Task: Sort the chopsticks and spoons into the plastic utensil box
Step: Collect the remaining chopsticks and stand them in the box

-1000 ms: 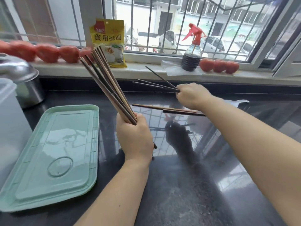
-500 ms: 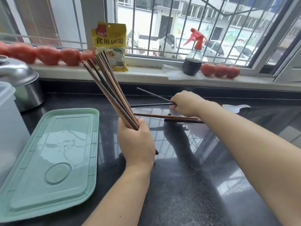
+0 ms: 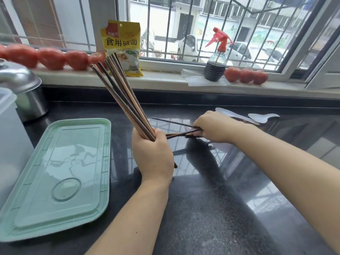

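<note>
My left hand point(image 3: 152, 153) grips a bundle of several brown chopsticks point(image 3: 121, 96) that fans up and to the left. My right hand point(image 3: 211, 127) is low on the black counter, its fingers curled round a few dark chopsticks point(image 3: 176, 124) that point left toward my left hand. Two white spoons point(image 3: 263, 117) lie on the counter just behind my right hand. The pale green lid point(image 3: 60, 173) of the utensil box lies flat at the left. Part of a translucent white box point(image 3: 9, 137) shows at the far left edge.
A steel pot with lid point(image 3: 22, 89) stands at the back left. On the windowsill sit a row of tomatoes point(image 3: 49, 57), a yellow packet point(image 3: 122, 46), a spray bottle with red trigger point(image 3: 216, 59) and more tomatoes point(image 3: 246, 75). The glossy counter point(image 3: 220, 208) stretches right.
My right hand has come down from above the counter onto the chopsticks that lay on it and gathered them with those it held. My left hand keeps its bundle.
</note>
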`<act>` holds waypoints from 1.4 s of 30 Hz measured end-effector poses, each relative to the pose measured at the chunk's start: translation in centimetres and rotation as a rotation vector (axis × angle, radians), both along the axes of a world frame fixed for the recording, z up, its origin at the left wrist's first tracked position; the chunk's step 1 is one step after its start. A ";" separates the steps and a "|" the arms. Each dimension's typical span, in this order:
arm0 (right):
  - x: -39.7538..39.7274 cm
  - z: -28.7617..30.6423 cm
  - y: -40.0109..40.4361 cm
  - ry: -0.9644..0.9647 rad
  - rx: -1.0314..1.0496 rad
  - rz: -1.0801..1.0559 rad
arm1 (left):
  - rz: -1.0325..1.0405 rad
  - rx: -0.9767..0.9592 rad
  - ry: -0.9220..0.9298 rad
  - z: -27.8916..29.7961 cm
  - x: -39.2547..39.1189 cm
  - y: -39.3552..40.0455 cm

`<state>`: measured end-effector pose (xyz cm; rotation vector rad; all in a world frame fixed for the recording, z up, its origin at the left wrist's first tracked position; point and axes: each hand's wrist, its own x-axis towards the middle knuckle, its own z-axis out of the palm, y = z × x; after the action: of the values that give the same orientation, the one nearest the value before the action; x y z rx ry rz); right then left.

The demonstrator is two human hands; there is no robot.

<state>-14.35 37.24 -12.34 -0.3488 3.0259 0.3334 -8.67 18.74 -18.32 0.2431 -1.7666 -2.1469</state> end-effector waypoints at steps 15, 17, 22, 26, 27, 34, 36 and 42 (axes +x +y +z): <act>0.2 5.1 -0.6 0.176 -0.206 -0.232 | 0.024 -0.032 -0.006 -0.1 0.0 -0.1; 0.2 6.0 -0.2 0.290 -0.427 -0.364 | 0.022 -0.017 -0.015 0.2 0.2 -0.1; 1.9 4.1 0.4 0.136 -0.624 -0.745 | 0.009 0.006 -0.022 0.7 0.7 -0.3; 3.1 1.9 1.1 0.164 -0.771 -0.891 | 0.000 0.039 -0.023 0.9 0.7 -0.3; 3.1 1.4 1.0 0.150 -0.785 -0.942 | -0.002 0.045 -0.022 0.7 0.5 -0.4; 1.4 -1.2 1.3 0.092 -0.542 -1.120 | -0.024 0.034 -0.005 0.5 0.4 -0.6; 1.6 -0.4 0.9 -0.059 -0.464 -1.046 | -0.028 0.026 0.000 0.5 0.2 -0.6; 9.1 0.2 -1.0 0.007 -0.029 -0.721 | -0.039 -0.006 -0.023 1.2 0.8 -0.6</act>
<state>-5.22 36.28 -12.10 0.7267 2.9048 0.2236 -7.87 18.13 -17.17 0.2343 -1.8040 -2.1740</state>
